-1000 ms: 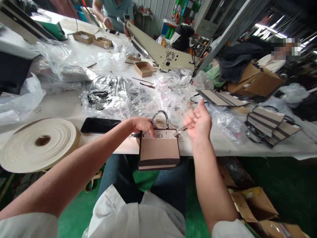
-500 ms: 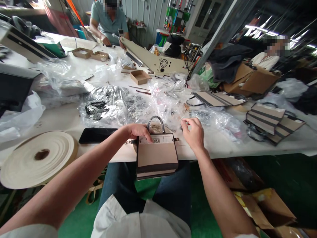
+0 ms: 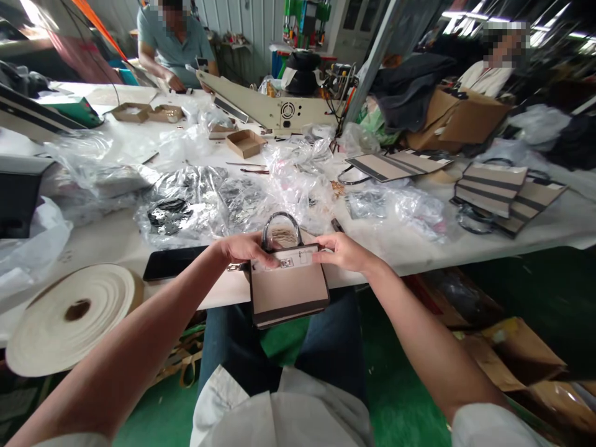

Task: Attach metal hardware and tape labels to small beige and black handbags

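A small beige handbag [image 3: 288, 287] with dark trim tilts over the table's front edge, above my lap. Its dark curved handle [image 3: 282, 216] stands up at the top. My left hand [image 3: 246, 249] grips the bag's upper left, thumb on the front beside a metal clasp [image 3: 285, 263]. At the upper right corner, my right hand [image 3: 342, 251] has its fingers closed on the bag's edge, covering the side strap there. The left side strap with its metal end [image 3: 236, 267] sticks out beyond the bag.
A large roll of pale tape [image 3: 41, 323] and a black phone [image 3: 170, 263] lie on the left. Plastic bags [image 3: 205, 198] spread behind the handbag. Striped bag pieces [image 3: 493, 186] lie right. A co-worker [image 3: 174, 46] sits across the table, near a beige machine [image 3: 274, 105].
My right hand has moved left from beside the bag and now holds its upper right corner. My left hand keeps its hold. The camera view has shifted slightly.
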Demonstrator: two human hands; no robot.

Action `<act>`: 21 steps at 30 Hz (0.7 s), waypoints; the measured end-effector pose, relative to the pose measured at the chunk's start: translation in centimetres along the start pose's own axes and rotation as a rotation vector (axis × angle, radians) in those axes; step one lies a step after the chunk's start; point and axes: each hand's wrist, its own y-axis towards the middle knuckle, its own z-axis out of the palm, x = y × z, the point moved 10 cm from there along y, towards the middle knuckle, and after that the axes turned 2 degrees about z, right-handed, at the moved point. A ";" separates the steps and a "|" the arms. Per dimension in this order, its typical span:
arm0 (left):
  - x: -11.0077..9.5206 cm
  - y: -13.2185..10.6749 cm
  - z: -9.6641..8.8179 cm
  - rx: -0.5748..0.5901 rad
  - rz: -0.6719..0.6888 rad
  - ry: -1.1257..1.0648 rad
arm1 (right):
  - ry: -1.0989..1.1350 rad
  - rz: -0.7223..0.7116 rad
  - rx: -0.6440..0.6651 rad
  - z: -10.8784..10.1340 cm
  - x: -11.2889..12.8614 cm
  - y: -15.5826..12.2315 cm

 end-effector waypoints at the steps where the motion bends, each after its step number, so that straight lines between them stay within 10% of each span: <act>1: 0.0 0.0 0.0 0.002 0.003 -0.003 | 0.021 -0.003 -0.009 0.1 0.0 0.0; 15: -1.5 -8.1 0.9 -0.336 -0.098 0.170 | -0.002 0.069 -0.158 -0.6 -1.4 0.2; 21: -1.1 -7.7 -0.5 -0.392 -0.102 0.144 | -0.014 0.059 -0.194 -1.4 0.0 0.7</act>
